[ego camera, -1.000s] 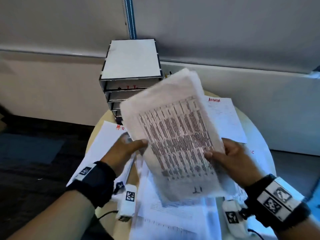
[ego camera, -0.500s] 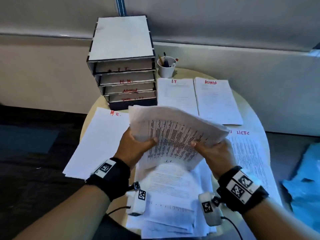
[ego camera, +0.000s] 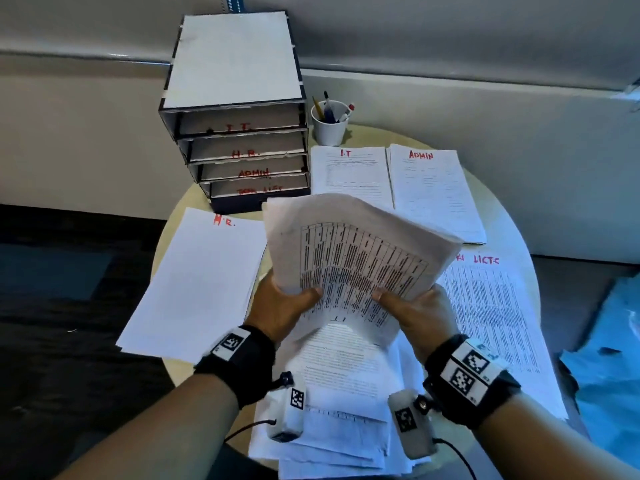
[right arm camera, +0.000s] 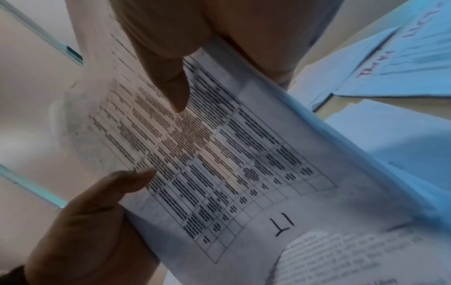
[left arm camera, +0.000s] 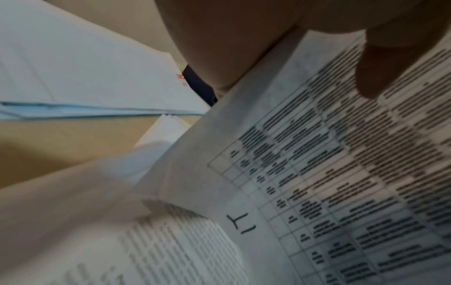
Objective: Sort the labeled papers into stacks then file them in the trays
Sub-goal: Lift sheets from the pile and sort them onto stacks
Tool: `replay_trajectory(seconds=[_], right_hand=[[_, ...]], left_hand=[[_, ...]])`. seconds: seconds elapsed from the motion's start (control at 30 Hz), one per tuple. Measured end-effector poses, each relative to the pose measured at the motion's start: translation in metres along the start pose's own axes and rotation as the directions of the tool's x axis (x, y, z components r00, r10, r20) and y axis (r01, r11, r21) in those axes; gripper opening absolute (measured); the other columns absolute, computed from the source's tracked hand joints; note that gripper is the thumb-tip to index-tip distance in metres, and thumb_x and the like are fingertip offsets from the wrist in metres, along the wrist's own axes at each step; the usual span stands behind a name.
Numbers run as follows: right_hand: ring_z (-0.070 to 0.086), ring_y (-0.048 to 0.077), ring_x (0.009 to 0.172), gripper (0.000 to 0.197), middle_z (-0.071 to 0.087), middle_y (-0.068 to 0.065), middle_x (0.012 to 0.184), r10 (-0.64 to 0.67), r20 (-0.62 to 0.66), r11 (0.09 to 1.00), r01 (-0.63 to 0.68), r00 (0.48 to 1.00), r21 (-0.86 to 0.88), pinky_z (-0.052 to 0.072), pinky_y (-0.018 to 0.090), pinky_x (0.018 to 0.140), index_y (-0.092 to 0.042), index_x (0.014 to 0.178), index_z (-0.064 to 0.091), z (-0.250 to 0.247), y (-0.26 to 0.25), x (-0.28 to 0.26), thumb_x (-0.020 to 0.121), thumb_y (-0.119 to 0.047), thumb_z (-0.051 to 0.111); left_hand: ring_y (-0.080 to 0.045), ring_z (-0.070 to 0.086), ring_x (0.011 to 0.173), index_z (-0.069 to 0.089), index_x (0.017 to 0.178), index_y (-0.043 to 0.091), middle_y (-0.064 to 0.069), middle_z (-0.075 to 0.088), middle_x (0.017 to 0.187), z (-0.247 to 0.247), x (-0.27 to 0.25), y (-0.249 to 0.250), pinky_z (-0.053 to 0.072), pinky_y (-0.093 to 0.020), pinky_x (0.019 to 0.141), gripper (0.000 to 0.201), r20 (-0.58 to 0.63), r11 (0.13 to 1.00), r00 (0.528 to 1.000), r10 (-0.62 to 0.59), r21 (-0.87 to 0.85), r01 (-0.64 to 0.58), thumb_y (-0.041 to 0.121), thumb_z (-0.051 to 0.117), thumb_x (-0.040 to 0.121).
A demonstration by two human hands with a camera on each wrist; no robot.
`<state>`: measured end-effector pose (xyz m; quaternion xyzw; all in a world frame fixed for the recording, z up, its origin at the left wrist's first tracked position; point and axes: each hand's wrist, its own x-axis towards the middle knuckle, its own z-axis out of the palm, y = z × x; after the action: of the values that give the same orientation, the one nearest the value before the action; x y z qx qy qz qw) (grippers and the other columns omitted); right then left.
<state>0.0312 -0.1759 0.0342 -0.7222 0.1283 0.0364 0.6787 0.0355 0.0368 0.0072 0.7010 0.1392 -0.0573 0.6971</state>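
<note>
Thin floppy paper sheaf (ego camera: 349, 251), looks light; both hands (ego camera: 287, 306) (ego camera: 420, 311) pinch its near edge, far end drooping.

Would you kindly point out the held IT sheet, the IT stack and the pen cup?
IT sheet (ego camera: 360, 265): head view, middle of its printed table.
IT stack (ego camera: 349, 178): head view, centre of its top page.
pen cup (ego camera: 329, 129): head view, white outer wall.

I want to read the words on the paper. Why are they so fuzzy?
Head view: the held sheet bends, so its table rows smear; only the red stack labels read. Left wrist view: very close, print blurs, the thumb shadows it. Right wrist view: similar, though the handwritten IT is clear.
</note>
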Motion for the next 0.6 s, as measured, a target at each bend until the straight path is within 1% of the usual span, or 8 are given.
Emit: replay_trajectory(seconds=[0.07, 0.17, 0.27, 0.3, 0.37, 0.43, 0.5, 0.6], right_hand=[[0.075, 0.020, 0.077, 0.027, 0.077, 0.004, 0.086, 0.022, -0.019, 1.000, -0.021, 1.000, 0.004, 0.060, 0.027, 0.065, 0.000, 0.101, 0.071, -0.001, 0.005, 0.002, 0.076, 0.001, 0.078], [0.074, 0.029, 0.081, 0.026, 0.077, 0.009, 0.088, 0.053, -0.050, 0.998, -0.052, 0.997, 0.027, 0.062, 0.045, 0.073, -0.003, 0.100, 0.069, -0.013, 0.004, 0.011, 0.076, 0.002, 0.076], [0.068, 0.021, 0.101, 0.049, 0.071, 0.004, 0.109, -0.159, -0.192, 0.978, 0.128, 0.968, -0.162, 0.057, 0.046, 0.087, -0.017, 0.114, 0.060, -0.037, -0.020, 0.017, 0.071, -0.019, 0.083], [0.063, 0.018, 0.111, 0.063, 0.063, 0.003, 0.121, -0.345, -0.223, 0.907, 0.262, 0.912, -0.330, 0.054, 0.046, 0.093, -0.020, 0.125, 0.054, -0.046, -0.034, 0.013, 0.069, -0.031, 0.082], [0.052, 0.025, 0.125, 0.077, 0.051, 0.010, 0.136, -0.725, -0.029, 0.542, 0.544, 0.688, -0.641, 0.045, 0.048, 0.103, -0.015, 0.137, 0.046, -0.059, -0.070, 0.002, 0.071, -0.038, 0.078], [0.051, 0.033, 0.124, 0.070, 0.052, 0.012, 0.136, -0.775, 0.311, 0.180, 0.664, 0.550, -0.726, 0.042, 0.051, 0.104, -0.014, 0.135, 0.050, -0.054, -0.107, -0.011, 0.074, -0.034, 0.077], [0.060, 0.032, 0.105, 0.058, 0.063, 0.006, 0.119, -0.598, 0.547, -0.027, 0.667, 0.586, -0.745, 0.047, 0.049, 0.092, -0.020, 0.127, 0.059, -0.038, -0.122, -0.014, 0.074, -0.037, 0.075], [0.059, 0.029, 0.063, 0.021, 0.056, -0.002, 0.072, -0.347, 0.646, -0.193, 0.622, 0.680, -0.759, 0.047, 0.038, 0.056, -0.023, 0.088, 0.061, -0.023, -0.110, -0.005, 0.072, -0.031, 0.072]], left_hand=[[-0.023, 0.072, 0.096, 0.067, 0.111, 0.016, -0.004, 0.076, 0.099, 0.005, 0.004, -0.004, 0.059, -0.042, 0.087, 0.039, 0.006, 0.999, 1.000, -0.018, 0.040, 0.018, 0.010, 0.081, 0.075], [-0.022, 0.072, 0.093, 0.065, 0.109, 0.020, -0.004, 0.075, 0.100, 0.006, 0.013, 0.007, 0.061, -0.034, 0.078, 0.034, 0.026, 0.996, 1.000, 0.003, 0.084, -0.005, 0.005, 0.075, 0.081], [-0.013, 0.059, 0.067, 0.060, 0.087, 0.023, 0.001, 0.066, 0.076, 0.002, 0.019, 0.029, 0.051, -0.032, 0.061, 0.015, 0.089, 0.941, 0.986, 0.140, 0.298, -0.160, 0.013, 0.067, 0.078], [-0.010, 0.048, 0.059, 0.053, 0.076, 0.024, 0.007, 0.056, 0.066, 0.002, 0.019, 0.038, 0.041, -0.029, 0.055, 0.017, 0.119, 0.902, 0.977, 0.177, 0.377, -0.210, 0.011, 0.065, 0.077], [-0.009, 0.036, 0.057, 0.037, 0.066, 0.027, 0.010, 0.044, 0.062, 0.004, 0.018, 0.061, 0.027, -0.028, 0.052, 0.031, 0.234, 0.751, 0.937, 0.260, 0.561, -0.348, 0.009, 0.061, 0.076], [-0.016, 0.041, 0.066, 0.031, 0.068, 0.027, 0.008, 0.044, 0.073, 0.014, 0.014, 0.086, 0.026, -0.032, 0.056, 0.031, 0.419, 0.431, 0.866, 0.273, 0.752, -0.499, 0.016, 0.058, 0.079], [-0.022, 0.049, 0.075, 0.034, 0.075, 0.026, 0.003, 0.050, 0.085, 0.028, 0.011, 0.104, 0.032, -0.033, 0.060, 0.024, 0.524, 0.199, 0.812, 0.257, 0.794, -0.575, 0.019, 0.055, 0.085], [-0.023, 0.053, 0.076, 0.040, 0.082, 0.025, 0.002, 0.052, 0.086, 0.049, 0.006, 0.116, 0.036, -0.032, 0.060, 0.017, 0.618, 0.087, 0.745, 0.251, 0.752, -0.653, 0.014, 0.052, 0.086]])
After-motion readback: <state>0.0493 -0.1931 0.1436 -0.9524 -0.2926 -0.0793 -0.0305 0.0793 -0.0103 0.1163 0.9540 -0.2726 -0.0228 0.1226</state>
